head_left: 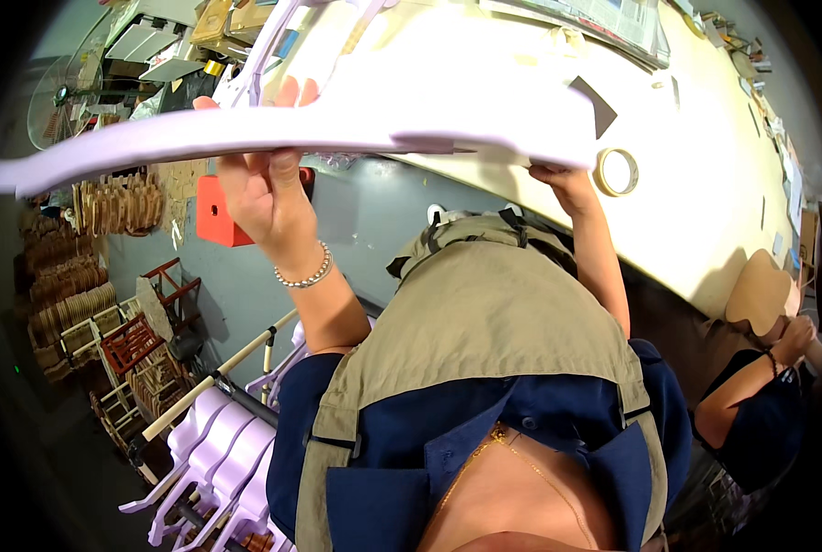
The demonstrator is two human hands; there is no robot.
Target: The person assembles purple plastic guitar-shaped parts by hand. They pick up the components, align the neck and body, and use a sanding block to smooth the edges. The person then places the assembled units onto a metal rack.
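Note:
A long, curved lilac furniture part [337, 129] stretches across the upper view, slightly blurred, with its left end reaching past the table. My left hand [266, 198] is closed around its left-middle stretch, thumb on the near side and fingertips showing over the far side. A beaded bracelet circles that wrist. My right hand [567, 184] grips the underside of the right end; its fingers are partly hidden by the part. Slender lilac legs [262, 51] rise at the top behind it; I cannot tell whether they join it. Close to my right hand lies a roll of tape [616, 172].
The pale worktable [687, 230] bears a dark square sheet [595, 106] and stacked newspapers [613, 32]. A red box [216, 216] stands left. Lilac parts [218, 442] hang on a rack at lower left. At right, a co-worker [761, 405] holds a tan rounded panel [756, 293].

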